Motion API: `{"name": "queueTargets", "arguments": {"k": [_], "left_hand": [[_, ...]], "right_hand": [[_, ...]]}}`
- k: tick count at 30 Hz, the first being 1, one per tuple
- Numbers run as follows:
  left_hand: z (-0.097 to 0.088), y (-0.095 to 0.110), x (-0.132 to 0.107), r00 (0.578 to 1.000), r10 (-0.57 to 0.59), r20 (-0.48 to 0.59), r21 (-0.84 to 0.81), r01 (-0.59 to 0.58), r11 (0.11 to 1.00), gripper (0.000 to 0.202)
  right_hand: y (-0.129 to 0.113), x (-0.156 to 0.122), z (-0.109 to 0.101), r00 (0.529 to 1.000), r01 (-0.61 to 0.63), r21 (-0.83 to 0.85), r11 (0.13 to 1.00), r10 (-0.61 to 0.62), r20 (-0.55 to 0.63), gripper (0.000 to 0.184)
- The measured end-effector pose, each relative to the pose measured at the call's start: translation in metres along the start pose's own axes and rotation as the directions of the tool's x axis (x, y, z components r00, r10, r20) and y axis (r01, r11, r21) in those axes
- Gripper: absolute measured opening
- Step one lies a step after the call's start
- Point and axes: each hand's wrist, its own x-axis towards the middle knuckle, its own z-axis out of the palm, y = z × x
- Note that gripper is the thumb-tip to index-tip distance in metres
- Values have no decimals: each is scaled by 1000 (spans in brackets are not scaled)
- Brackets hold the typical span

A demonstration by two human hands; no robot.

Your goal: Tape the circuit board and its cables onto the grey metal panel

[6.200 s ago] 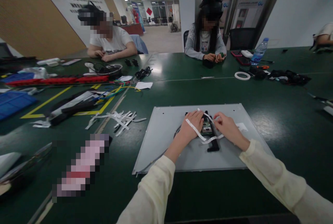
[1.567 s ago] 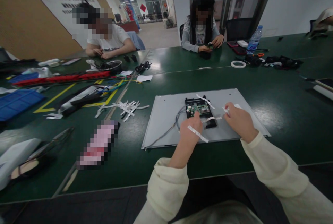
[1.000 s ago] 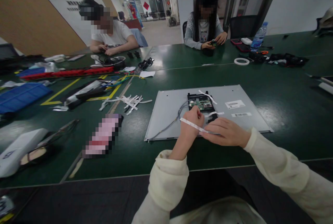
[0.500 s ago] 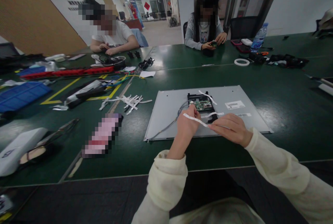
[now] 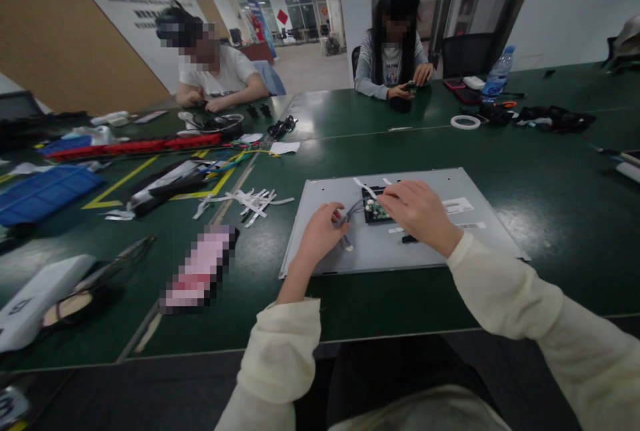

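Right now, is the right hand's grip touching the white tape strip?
Touching: the head view shows the white tape strip's lower end meeting the fingers of the right hand's grip.

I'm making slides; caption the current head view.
Right hand holds a white strip near the circuit board; left hand touches gray cables.

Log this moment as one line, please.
left hand: at grey cable | right hand: pinching white strip | circuit board: on panel, partly hidden
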Motion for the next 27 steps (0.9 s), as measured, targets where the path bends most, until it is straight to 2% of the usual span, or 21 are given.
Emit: {"name": "queueTargets", "arguments": {"k": [5,12,19,24,27], "left_hand": [[2,-6,-2,999,13,-31,-40,-14,999,32],[2,-3,-3,998,59,-31,7,-58,998,35],[2,1,-1,982,184,-47,71,-181,981,34],[4,-1,0,974,227,15,65,-228,972,45],[6,-3,-1,974,218,64,41,-221,974,41]], "right_hand": [[-20,16,28,989,30,-29,999,-25,145,19],[-37,8,49,950,74,37,997,-81,301,20],[-45,8,53,934,58,65,996,-77,349,18],[-48,7,53,934,42,76,996,-66,351,18],[-47,6,55,930,26,102,994,-61,362,17]]}}
